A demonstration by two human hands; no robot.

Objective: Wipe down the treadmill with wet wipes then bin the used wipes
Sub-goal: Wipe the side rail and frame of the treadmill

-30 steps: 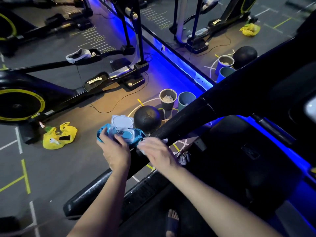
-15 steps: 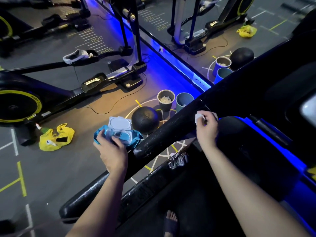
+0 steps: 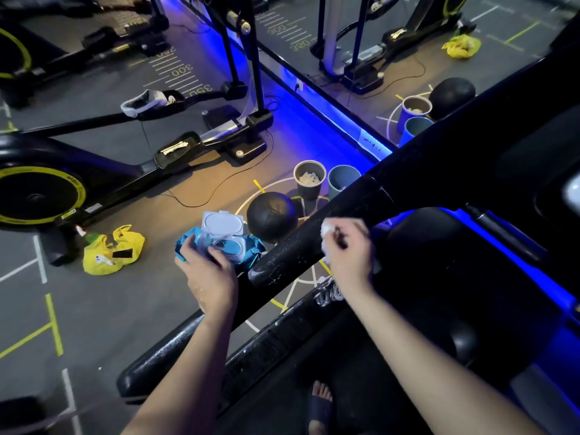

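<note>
Right hand [image 3: 349,254] has slid back down the rail [image 3: 282,259], dragging the wipe [image 3: 327,231]
Its fingers pinch the crumpled wipe onto the bar at frame centre; I'd wrap it further round and pull long, firm, overlapping strokes. Left hand [image 3: 207,273] grips the open pack [image 3: 233,246] just left of the rail, near the right hand; bins [image 3: 309,194] stand on the floor beyond, above centre

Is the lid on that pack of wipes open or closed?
Open. The white lid stands flipped up above the blue pack of wipes, which the left hand holds.
</note>
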